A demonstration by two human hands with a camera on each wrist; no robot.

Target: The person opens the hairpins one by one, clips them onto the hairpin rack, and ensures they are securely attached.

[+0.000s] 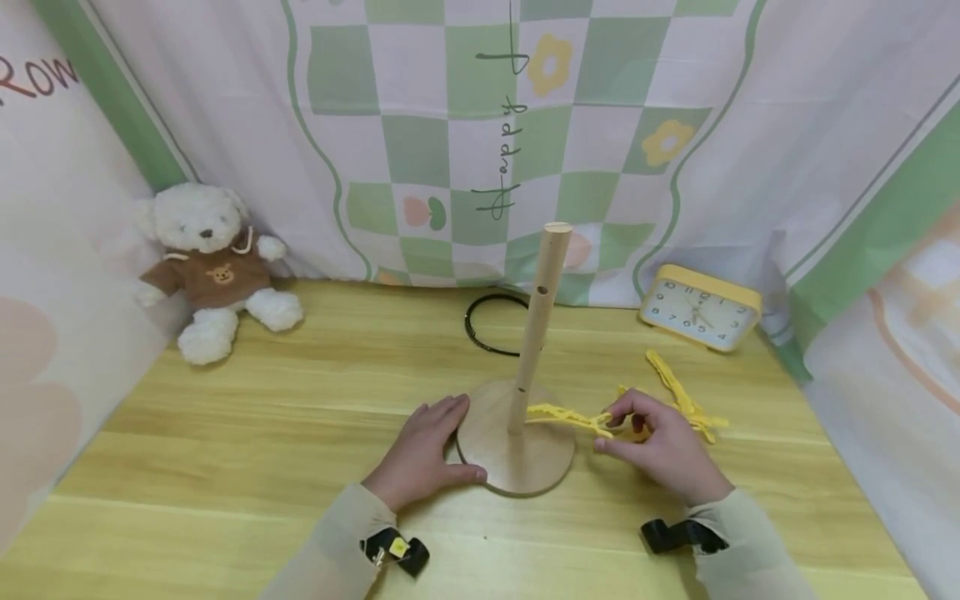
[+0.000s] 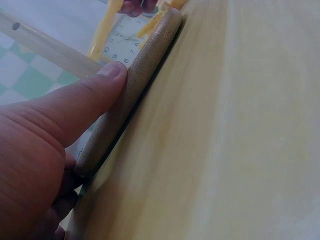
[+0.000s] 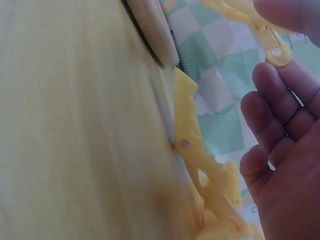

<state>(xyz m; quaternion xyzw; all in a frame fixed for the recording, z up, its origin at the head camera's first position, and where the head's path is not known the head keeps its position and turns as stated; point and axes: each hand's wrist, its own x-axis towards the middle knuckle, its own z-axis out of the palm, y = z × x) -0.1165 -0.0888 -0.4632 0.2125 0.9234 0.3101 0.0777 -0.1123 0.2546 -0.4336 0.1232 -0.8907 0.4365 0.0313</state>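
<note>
Checked green-and-white curtain (image 1: 416, 71) hangs behind a wood-grain table (image 1: 225, 442), where a wooden pole (image 1: 534, 333) rises from a round base (image 1: 487, 421). Left of it, the left hand (image 1: 423, 454) lies low, fingers stretched along the base's left edge and thumb out to its front edge, so that it holds the rim between them. From the other side comes the right hand (image 1: 663, 442), thumb and index finger pinching the handle end of a yellow clip (image 1: 558, 412), the remaining fingers loosely bent. The clip lies roughly level above the base, its long end pointing at the lower pole; whether it touches the pole I cannot tell. Both wrists, in pale sleeves (image 1: 322, 554), wear black straps (image 1: 678, 536). More yellow clips (image 1: 675, 389) lie on the table just beyond the right hand. Writing on the curtain runs upward and reads "Happy"; on the left-hand cloth (image 1: 60, 192), "Row" stands at the edge of the view. Behind the loose clips, a yellow-framed clock (image 1: 697, 308) shows black numerals. A black hoop (image 1: 469, 330) lies behind the pole, and a white bear (image 1: 225, 279) in a brown top with a small bear's face sits at the far left.
</note>
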